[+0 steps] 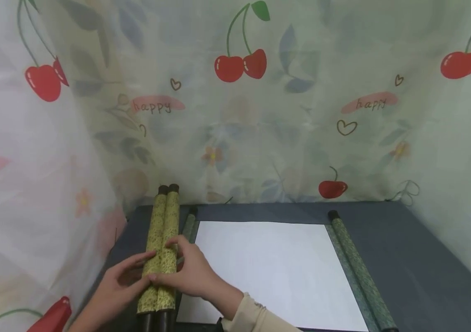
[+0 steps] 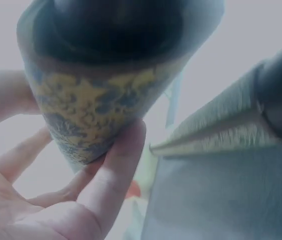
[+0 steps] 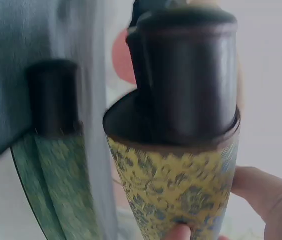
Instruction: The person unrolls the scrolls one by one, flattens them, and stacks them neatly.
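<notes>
Left hand (image 1: 121, 281): my fingers curl round the yellow brocade scrolls (image 1: 161, 251).
Right hand (image 1: 191, 272): pinching the same rolls.
Risk: loose grip, they could roll apart onto the white sheet (image 1: 273, 267) beside my right hand.

Yellow floral scrolls (image 1: 161, 251), green-bordered white scroll (image 1: 277, 267)

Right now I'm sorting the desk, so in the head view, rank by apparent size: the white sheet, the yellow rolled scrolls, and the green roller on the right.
1. White sheet, clearly largest.
2. Yellow rolled scrolls and green roller: similar length; the scrolls look thicker, but they sit nearer the camera under both hands, so unranked.
</notes>
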A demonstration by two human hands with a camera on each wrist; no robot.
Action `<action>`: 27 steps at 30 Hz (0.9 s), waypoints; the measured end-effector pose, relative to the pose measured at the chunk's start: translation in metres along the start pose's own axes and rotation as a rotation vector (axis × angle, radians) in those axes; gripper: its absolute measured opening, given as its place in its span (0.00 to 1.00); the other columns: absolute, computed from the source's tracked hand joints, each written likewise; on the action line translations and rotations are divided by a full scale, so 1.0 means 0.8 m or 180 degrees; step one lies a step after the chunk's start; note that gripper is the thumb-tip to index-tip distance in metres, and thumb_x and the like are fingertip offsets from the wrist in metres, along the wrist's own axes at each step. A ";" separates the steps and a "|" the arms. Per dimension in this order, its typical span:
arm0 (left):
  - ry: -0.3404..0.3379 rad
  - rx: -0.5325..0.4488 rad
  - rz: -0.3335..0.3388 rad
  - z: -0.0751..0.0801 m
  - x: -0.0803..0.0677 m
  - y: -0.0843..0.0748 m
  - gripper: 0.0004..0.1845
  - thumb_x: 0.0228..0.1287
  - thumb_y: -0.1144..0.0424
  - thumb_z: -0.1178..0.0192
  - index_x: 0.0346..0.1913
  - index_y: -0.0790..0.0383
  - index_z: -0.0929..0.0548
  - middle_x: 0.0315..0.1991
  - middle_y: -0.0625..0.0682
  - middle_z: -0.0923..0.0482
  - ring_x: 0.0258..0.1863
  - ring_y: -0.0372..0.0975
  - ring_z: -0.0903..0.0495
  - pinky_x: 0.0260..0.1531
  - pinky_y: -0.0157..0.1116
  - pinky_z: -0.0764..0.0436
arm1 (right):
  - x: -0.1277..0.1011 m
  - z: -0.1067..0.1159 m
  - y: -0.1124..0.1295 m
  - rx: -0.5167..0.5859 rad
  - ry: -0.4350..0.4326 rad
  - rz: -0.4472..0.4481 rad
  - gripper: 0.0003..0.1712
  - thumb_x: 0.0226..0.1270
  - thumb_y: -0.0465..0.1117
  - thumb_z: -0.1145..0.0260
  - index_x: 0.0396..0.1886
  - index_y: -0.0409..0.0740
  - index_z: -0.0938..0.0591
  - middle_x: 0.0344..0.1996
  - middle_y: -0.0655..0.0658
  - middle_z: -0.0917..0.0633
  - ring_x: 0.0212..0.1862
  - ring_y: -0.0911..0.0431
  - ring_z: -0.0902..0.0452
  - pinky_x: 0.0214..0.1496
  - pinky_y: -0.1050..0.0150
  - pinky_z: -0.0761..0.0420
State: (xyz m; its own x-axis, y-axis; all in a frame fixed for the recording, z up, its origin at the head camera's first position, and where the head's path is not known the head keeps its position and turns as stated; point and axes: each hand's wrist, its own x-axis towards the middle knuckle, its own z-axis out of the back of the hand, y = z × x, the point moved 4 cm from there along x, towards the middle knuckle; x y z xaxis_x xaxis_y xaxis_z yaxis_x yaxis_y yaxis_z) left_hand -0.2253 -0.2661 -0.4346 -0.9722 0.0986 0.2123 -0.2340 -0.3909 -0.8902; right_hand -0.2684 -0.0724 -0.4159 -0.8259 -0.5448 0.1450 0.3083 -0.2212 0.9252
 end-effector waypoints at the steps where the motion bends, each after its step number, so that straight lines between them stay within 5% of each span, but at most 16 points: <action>1: 0.0035 -0.0066 -0.0068 -0.002 0.000 -0.002 0.27 0.72 0.65 0.30 0.71 0.62 0.21 0.69 0.46 0.19 0.57 0.20 0.21 0.50 0.31 0.14 | 0.000 0.004 0.002 -0.0023 0.0039 0.0040 0.38 0.64 0.53 0.20 0.70 0.52 0.25 0.53 0.45 0.20 0.30 0.64 0.23 0.32 0.69 0.20; 5: 0.0168 -0.0221 -0.0339 -0.014 0.002 -0.009 0.23 0.72 0.69 0.32 0.68 0.65 0.19 0.62 0.35 0.16 0.58 0.22 0.19 0.50 0.31 0.14 | -0.006 0.020 0.008 -0.0197 0.0210 0.0063 0.40 0.65 0.50 0.22 0.74 0.57 0.27 0.50 0.41 0.19 0.25 0.64 0.26 0.27 0.68 0.22; 8: 0.0199 -0.0256 -0.0417 -0.024 0.005 -0.015 0.21 0.71 0.69 0.31 0.65 0.65 0.17 0.59 0.41 0.14 0.56 0.26 0.17 0.48 0.32 0.13 | -0.013 0.029 0.008 -0.0285 0.0316 -0.0071 0.37 0.66 0.48 0.28 0.76 0.63 0.26 0.58 0.41 0.17 0.27 0.62 0.26 0.28 0.67 0.23; 12: 0.0293 -0.0267 -0.0237 -0.037 0.008 -0.022 0.17 0.71 0.67 0.31 0.60 0.62 0.15 0.57 0.53 0.14 0.53 0.29 0.16 0.45 0.35 0.13 | -0.022 0.041 0.005 -0.0156 0.0247 -0.0344 0.30 0.64 0.48 0.34 0.68 0.66 0.18 0.67 0.50 0.19 0.39 0.58 0.21 0.34 0.63 0.20; 15: 0.0308 -0.0296 0.0050 -0.044 0.011 -0.026 0.14 0.71 0.66 0.31 0.57 0.63 0.15 0.56 0.58 0.15 0.50 0.31 0.15 0.42 0.37 0.13 | -0.027 0.051 -0.001 -0.0040 0.0160 -0.0437 0.22 0.63 0.47 0.34 0.58 0.62 0.13 0.56 0.50 0.15 0.40 0.56 0.21 0.33 0.62 0.19; 20: -0.0079 -0.0399 0.0485 -0.049 0.014 -0.028 0.19 0.62 0.61 0.22 0.47 0.63 0.21 0.40 0.53 0.17 0.23 0.33 0.28 0.27 0.36 0.21 | -0.035 0.070 -0.007 -0.0166 0.0068 -0.0325 0.13 0.66 0.49 0.29 0.48 0.52 0.15 0.47 0.52 0.17 0.38 0.57 0.23 0.35 0.62 0.21; 24: -0.0094 -0.0395 0.0481 -0.055 0.019 -0.027 0.25 0.58 0.61 0.19 0.45 0.62 0.27 0.37 0.54 0.23 0.16 0.33 0.47 0.19 0.32 0.33 | -0.041 0.086 -0.008 -0.0285 0.0059 -0.0241 0.16 0.65 0.47 0.26 0.49 0.49 0.17 0.45 0.47 0.18 0.39 0.55 0.24 0.37 0.61 0.20; 27: 0.0144 -0.0247 0.0367 -0.062 0.023 -0.032 0.21 0.63 0.63 0.23 0.49 0.60 0.27 0.43 0.55 0.24 0.21 0.33 0.37 0.23 0.31 0.30 | -0.046 0.096 -0.015 -0.0360 0.0073 -0.0326 0.18 0.63 0.45 0.30 0.53 0.54 0.15 0.52 0.46 0.16 0.43 0.55 0.21 0.40 0.59 0.18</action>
State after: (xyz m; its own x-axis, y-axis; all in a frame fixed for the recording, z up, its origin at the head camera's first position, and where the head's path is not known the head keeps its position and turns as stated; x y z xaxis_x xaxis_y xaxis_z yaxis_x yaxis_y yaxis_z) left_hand -0.2367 -0.2087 -0.4283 -0.9910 0.0989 0.0899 -0.1180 -0.3303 -0.9365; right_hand -0.2777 0.0124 -0.4056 -0.8451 -0.5329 0.0427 0.2754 -0.3655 0.8892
